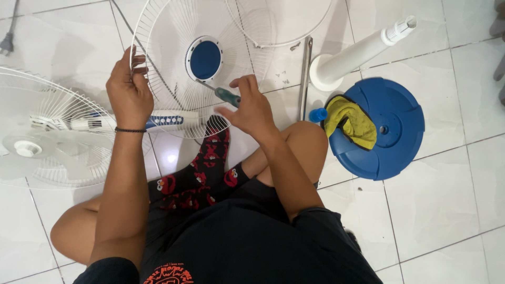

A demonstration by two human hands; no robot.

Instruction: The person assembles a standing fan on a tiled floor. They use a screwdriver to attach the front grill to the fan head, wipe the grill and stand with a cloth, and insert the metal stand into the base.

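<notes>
Down on the tiled floor (452,200): left hand (128,94) closed on the rim of a white wire fan guard (173,31), held tilted above the crossed legs; right hand (251,108) wrapped around a green-handled screwdriver (227,96), tip aimed at the guard's blue centre cap (204,59). Nearby: blue round base (392,131) with yellow cloth (353,122), white stand pole (357,55), second fan head (37,137) at left.

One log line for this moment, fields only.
left hand: grips fan grille rim | right hand: holds screwdriver, tip toward blue hub | nearby: blue base, yellow cloth
</notes>
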